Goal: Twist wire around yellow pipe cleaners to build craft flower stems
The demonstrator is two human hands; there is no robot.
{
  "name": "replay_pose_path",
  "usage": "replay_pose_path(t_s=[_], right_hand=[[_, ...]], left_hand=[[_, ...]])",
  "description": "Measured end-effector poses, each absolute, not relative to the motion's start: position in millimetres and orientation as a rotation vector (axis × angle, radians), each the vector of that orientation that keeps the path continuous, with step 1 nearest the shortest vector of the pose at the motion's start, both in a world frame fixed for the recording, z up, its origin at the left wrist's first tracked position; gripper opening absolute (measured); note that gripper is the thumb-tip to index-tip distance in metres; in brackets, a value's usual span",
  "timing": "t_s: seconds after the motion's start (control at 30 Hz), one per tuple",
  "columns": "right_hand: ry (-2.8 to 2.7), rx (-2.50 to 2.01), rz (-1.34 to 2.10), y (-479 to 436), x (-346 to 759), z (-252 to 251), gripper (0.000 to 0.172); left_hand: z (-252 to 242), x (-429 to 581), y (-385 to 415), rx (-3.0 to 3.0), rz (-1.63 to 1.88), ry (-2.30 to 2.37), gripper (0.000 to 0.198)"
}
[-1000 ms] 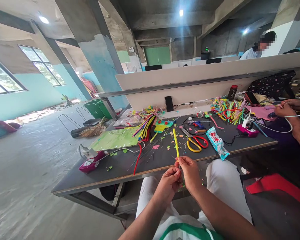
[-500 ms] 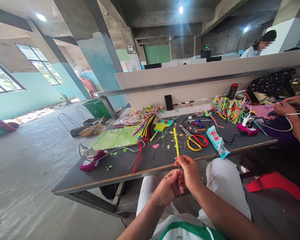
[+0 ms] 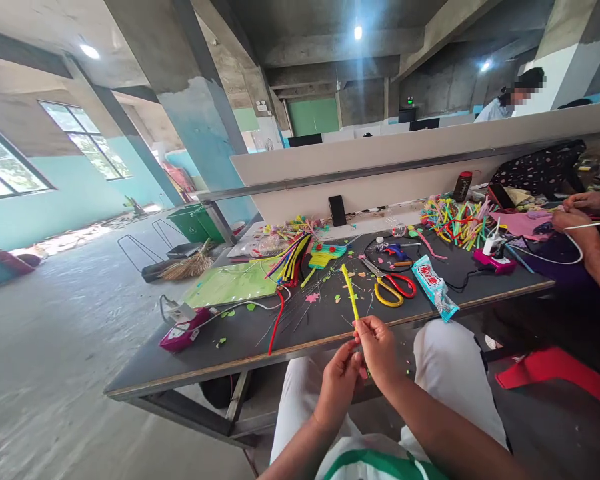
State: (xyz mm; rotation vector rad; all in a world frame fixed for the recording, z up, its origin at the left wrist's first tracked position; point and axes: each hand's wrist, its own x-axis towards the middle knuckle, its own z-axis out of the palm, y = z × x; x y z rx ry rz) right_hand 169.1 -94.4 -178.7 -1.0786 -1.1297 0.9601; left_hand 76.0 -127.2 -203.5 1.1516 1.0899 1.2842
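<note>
A slim yellow fuzzy stem (image 3: 351, 292), which looks wound with pipe cleaner, points up and away over the table edge. Its lower end is pinched between the thumb and fingers of my right hand (image 3: 379, 347). Just below and to the left, my left hand (image 3: 339, 377) is closed with its fingertips close under the stem's end; what lies between them is hidden. Scissors (image 3: 390, 291) with one yellow and one red handle lie beyond my right hand. A yellow and turquoise fuzzy piece (image 3: 325, 255) with red spots rests farther back.
Thin wires and paper scraps litter the dark table (image 3: 260, 365). Around them are a blue wrapper (image 3: 434, 287), a glue gun (image 3: 399, 251), pipe cleaners (image 3: 455, 221), a phone (image 3: 337, 211) and a pink power block (image 3: 185, 333). At right, a co-worker's hands (image 3: 583, 217) hold something small.
The yellow stem's tip has leaned to the left. My left hand has turned, fingers moving up toward the stem's base, and the wires that hung below it no longer show.
</note>
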Motion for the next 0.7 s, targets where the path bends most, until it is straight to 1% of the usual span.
replay_pose_path(t_s=[0.07, 0.33, 0.5, 0.7], right_hand=[[-1.227, -1.095, 0.863, -98.0, 170.0, -176.5, 0.024], [-1.437, -1.203, 0.637, -106.9, 169.7, -174.6, 0.024], [-1.461, -1.169, 0.639, -107.2, 169.1, -176.6, 0.025], [-1.397, -1.128, 0.782, -111.0, 168.9, -176.1, 0.026]], left_hand=[[-191.9, 66.9, -123.1, 1.154, 1.358, 1.105, 0.037], [-138.8, 33.1, -102.5, 1.066, 1.575, 1.040, 0.035], [-125.4, 23.6, -102.8, 0.888, 1.466, 0.971, 0.031], [-132.5, 13.0, -106.3, 0.905, 1.377, 0.855, 0.024]])
